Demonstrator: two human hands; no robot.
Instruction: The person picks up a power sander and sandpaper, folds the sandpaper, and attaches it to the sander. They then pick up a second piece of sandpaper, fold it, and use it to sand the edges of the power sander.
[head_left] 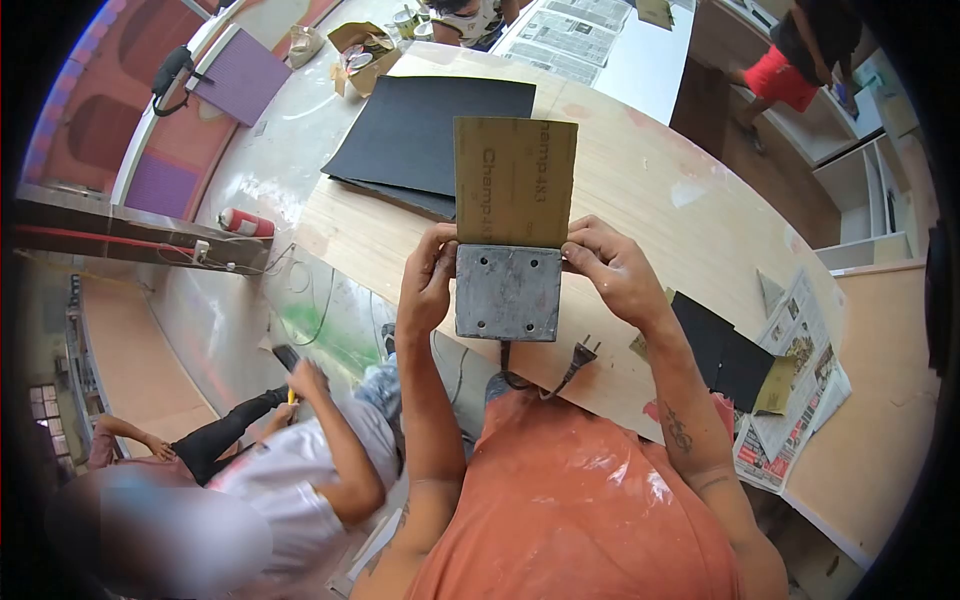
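An electric palm sander is turned with its grey square pad point(508, 293) facing me; several small holes show near the pad's corners. Along the pad's far edge stands a brown-backed sandpaper sheet point(515, 185) printed "Champ 483". My left hand point(430, 280) is closed at the left corner where sheet and pad meet. At the opposite corner my right hand point(608, 272) pinches the sheet's lower edge with thumb and fingers. The sander's body is hidden behind the pad. Below it hangs a black cord with a two-pin plug point(580, 357).
Black sandpaper sheets point(430, 130) lie on the wooden table point(650, 180) beyond my hands. More dark sheets point(720, 345) and newspaper point(800, 370) are at the right. Close on my left, a person in a white shirt point(320, 460) holds a dark object. Other people stand farther off.
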